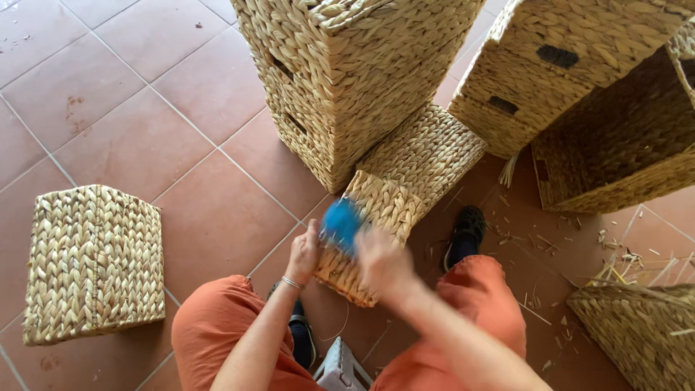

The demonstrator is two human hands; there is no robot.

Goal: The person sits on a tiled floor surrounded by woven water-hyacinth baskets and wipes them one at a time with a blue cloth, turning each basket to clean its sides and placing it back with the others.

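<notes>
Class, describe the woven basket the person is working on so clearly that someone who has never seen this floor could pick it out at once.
Start at the tall stack of woven baskets on the red tiled floor. Just below it, between the seated person's knees, lies one basket tipped on its side. Unlike the others, it is steadied by the left hand while the blurred right hand holds a blue object against it.

hands (347,253) on woven basket (405,195); blue thing (341,223), perhaps brush
</notes>
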